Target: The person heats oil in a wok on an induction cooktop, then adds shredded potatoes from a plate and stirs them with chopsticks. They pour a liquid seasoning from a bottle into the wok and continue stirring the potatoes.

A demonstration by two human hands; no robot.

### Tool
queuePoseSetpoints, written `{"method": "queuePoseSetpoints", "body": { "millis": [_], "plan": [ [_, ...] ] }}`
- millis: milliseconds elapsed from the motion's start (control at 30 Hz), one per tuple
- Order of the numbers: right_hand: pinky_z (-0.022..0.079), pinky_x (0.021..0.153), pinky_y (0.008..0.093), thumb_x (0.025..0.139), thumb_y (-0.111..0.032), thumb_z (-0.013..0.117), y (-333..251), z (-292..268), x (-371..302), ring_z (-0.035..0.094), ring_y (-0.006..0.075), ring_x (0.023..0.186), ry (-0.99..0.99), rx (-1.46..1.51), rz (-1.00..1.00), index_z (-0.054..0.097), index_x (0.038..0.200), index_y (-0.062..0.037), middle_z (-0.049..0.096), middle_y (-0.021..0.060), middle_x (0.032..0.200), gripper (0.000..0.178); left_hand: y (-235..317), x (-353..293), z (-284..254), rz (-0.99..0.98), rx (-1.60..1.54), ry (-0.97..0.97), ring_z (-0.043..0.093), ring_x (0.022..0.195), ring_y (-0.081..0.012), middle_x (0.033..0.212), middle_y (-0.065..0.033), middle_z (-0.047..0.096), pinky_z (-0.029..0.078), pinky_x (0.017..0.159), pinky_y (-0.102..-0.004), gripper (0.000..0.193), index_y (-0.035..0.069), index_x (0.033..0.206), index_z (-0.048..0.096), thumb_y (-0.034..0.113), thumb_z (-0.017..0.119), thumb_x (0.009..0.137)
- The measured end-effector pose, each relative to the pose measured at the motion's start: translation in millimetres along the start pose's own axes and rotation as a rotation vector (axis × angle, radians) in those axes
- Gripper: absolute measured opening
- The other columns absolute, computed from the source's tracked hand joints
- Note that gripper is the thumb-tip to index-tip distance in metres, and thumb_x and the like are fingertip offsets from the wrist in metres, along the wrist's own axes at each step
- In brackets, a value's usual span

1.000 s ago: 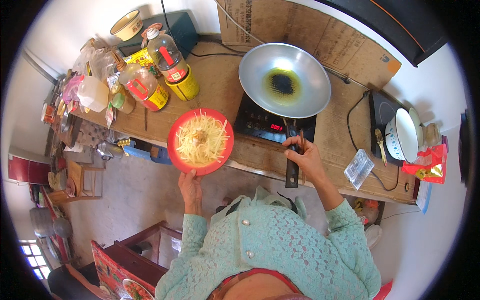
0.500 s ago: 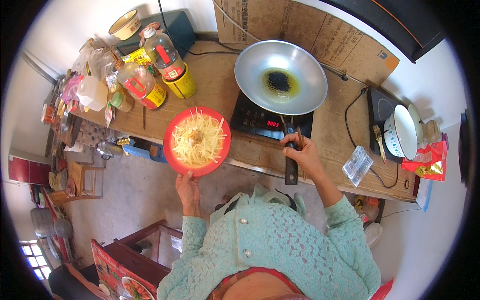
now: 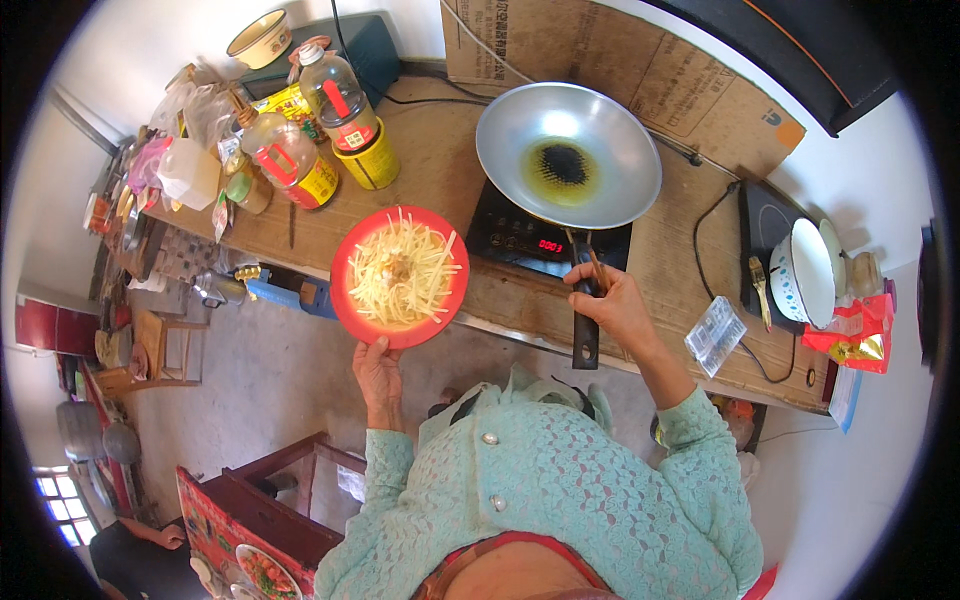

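My left hand (image 3: pixel 379 374) grips the near rim of a red plate (image 3: pixel 345 318), holding it up off the counter's front edge. Pale shredded potato (image 3: pixel 400 275), or a similar vegetable, is heaped on it, with a small brownish seasoning pile on top. My right hand (image 3: pixel 618 308) is closed round thin wooden chopsticks (image 3: pixel 597 265), its thumb and fingers lying across the black wok handle (image 3: pixel 585 345). The silver wok (image 3: pixel 630 165) sits on a lit black induction cooker (image 3: pixel 505 238). Yellowish oil (image 3: pixel 548 180) pools at its bottom.
Oil bottles (image 3: pixel 290 165), a yellow tin (image 3: pixel 372 160) and bags crowd the counter's left. To the right are a second cooker (image 3: pixel 760 215), a white enamel pot (image 3: pixel 800 265), a brush (image 3: pixel 760 290), a plastic packet (image 3: pixel 715 335) and a red bag (image 3: pixel 855 335). Another person's arm (image 3: pixel 150 533) shows lower left.
The view has shifted slightly. The plate stays in my left hand, tilted a little differently. My right hand has stayed at the wok handle, the chopsticks at a changed angle.
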State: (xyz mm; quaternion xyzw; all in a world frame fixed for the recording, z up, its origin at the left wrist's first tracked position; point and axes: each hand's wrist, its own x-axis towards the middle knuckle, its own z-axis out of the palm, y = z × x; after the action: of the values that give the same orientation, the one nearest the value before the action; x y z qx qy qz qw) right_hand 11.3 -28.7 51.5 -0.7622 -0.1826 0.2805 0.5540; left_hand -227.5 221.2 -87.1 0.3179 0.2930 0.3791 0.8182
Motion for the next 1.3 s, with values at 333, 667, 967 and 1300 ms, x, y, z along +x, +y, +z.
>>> {"method": "queuePoseSetpoints", "body": {
  "millis": [333, 667, 967, 1300],
  "plan": [
    [0.037, 0.059, 0.019, 0.07, -0.006, 0.066, 8, 3, -1, 0.045, 0.0033, 0.065, 0.007, 0.031, -0.025, 0.062, 0.087, -0.0044, 0.052, -0.0047, 0.073, 0.017, 2, 0, 4, 0.0, -0.002, -0.014, 0.063, 0.091, -0.0244, 0.105, -0.0155, 0.061, 0.054, 0.078, -0.0369, 0.027, -0.003, 0.107, 0.052, -0.002, 0.054, 0.08],
    [0.04, 0.061, 0.0216, 0.07, -0.009, 0.066, 21, 9, -1, 0.047, 0.0062, 0.065, 0.009, 0.074, -0.023, 0.061, 0.086, -0.003, 0.053, -0.0032, 0.074, 0.018, -1, 0, 5, 0.007, 0.001, 0.019, 0.063, 0.09, -0.0239, 0.106, -0.0146, 0.061, 0.054, 0.078, -0.0363, 0.028, -0.003, 0.108, 0.052, 0.0, 0.055, 0.08],
    [0.039, 0.064, 0.0204, 0.071, -0.007, 0.068, 7, 11, -4, 0.048, 0.0054, 0.069, 0.025, 0.153, -0.036, 0.059, 0.083, -0.0045, 0.054, -0.0029, 0.078, 0.015, -10, 8, -13, 0.026, -0.008, 0.039, 0.064, 0.086, -0.0221, 0.101, -0.0128, 0.063, 0.054, 0.077, -0.0361, 0.024, -0.001, 0.104, 0.053, 0.0, 0.055, 0.08],
    [0.038, 0.061, 0.0193, 0.074, -0.006, 0.068, 1, 5, 0, 0.046, 0.0037, 0.067, -0.001, 0.138, -0.022, 0.06, 0.083, -0.0051, 0.054, -0.0041, 0.076, 0.013, -9, 7, 1, 0.023, 0.009, 0.094, 0.063, 0.087, -0.0232, 0.1, -0.0126, 0.063, 0.053, 0.079, -0.0383, 0.023, -0.001, 0.104, 0.053, 0.001, 0.053, 0.081]
  ]
}}
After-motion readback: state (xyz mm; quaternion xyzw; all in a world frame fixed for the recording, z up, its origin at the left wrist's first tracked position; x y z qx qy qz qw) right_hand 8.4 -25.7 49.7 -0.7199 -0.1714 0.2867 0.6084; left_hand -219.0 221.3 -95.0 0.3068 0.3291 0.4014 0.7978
